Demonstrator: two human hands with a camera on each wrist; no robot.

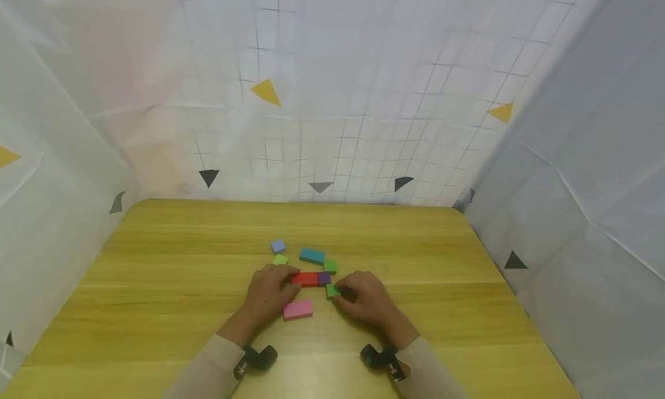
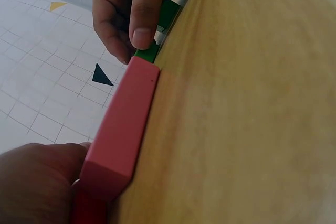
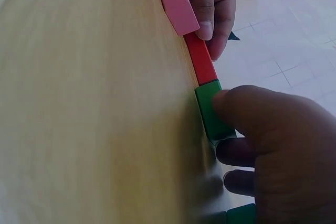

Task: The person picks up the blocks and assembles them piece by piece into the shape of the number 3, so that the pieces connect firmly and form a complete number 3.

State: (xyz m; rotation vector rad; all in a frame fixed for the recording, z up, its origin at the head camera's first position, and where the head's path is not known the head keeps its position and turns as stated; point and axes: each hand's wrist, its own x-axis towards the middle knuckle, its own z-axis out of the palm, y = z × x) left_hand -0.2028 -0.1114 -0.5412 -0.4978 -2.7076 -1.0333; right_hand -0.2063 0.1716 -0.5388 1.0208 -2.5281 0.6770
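A long red block (image 1: 305, 279) lies in the middle of the table, its right end against a small purple block (image 1: 324, 278). My left hand (image 1: 270, 289) pinches the red block's left end between thumb and fingers. My right hand (image 1: 368, 298) holds a small green block (image 1: 331, 291) just below the purple one. Its thumb presses one side of that green block (image 3: 211, 111) in the right wrist view, with fingers at the end. Nearer to me, a pink block (image 1: 298, 310) lies beside the left hand; it partly hides the red block (image 2: 89, 207) in the left wrist view.
Behind the red block lie a second green block (image 1: 329, 267) and a teal block (image 1: 312, 256). A lime block (image 1: 280, 260) and a light blue block (image 1: 277, 246) lie beyond my left hand. Patterned white sheets (image 1: 353, 99) enclose the wooden table (image 1: 415, 243) at back and sides.
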